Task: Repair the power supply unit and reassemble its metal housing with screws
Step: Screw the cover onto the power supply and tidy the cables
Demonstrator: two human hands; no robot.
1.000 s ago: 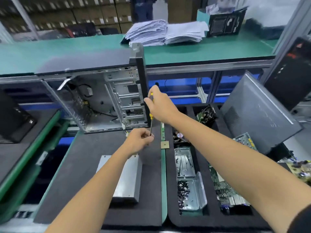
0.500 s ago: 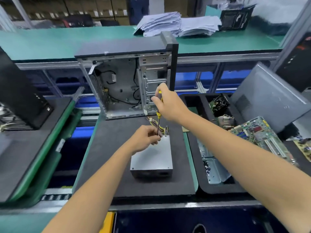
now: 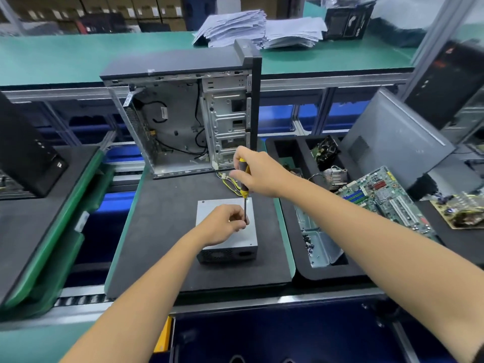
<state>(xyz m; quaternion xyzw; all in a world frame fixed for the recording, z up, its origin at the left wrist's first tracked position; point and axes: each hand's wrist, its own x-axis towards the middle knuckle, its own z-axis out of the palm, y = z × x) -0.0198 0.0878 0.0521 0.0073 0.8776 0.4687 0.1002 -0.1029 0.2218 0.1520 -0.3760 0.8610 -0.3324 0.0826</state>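
Many screws (image 3: 308, 244) in metal tray (image 3: 327, 254)

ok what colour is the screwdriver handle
Yellow and black, on the screwdriver gripped by the right hand; the head view shows it.

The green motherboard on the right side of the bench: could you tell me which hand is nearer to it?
Right. The right hand grips the screwdriver handle, nearer the motherboard; the left hand rests on the power supply, farther left.

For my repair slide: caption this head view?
Right hand holds screwdriver upright over power supply; left hand steadies its tip.
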